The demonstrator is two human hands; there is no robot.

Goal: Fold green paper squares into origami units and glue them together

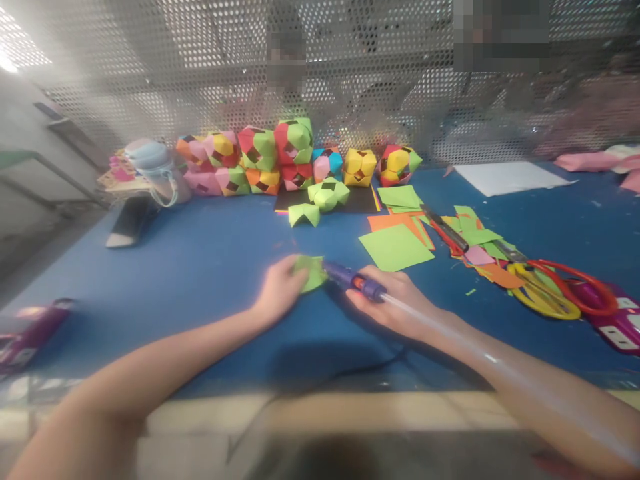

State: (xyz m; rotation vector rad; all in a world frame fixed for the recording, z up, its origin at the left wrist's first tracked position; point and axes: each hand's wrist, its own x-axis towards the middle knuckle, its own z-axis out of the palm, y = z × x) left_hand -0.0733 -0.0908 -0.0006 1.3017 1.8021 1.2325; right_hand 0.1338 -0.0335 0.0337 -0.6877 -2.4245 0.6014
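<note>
My left hand (281,288) is closed on a folded piece of green paper (314,273) a little above the blue table. Wrapped in my right hand (395,300) is a purple hot glue gun (353,280), its nozzle pointing left at the edge of the green paper. I cannot tell whether the tip touches it. A long translucent glue stick (440,327) runs out of the gun's back over my right forearm. Beyond my hands lie a folded green paper unit (303,215) and a joined green piece (329,193).
Folded multicoloured paper balls (260,148) stand stacked along the mesh panel. Green sheets (397,247), a red cutter (447,230), scraps, scissors (545,293) and a purple power strip (613,320) lie to the right. A phone (133,220) and a cup (153,167) are at left.
</note>
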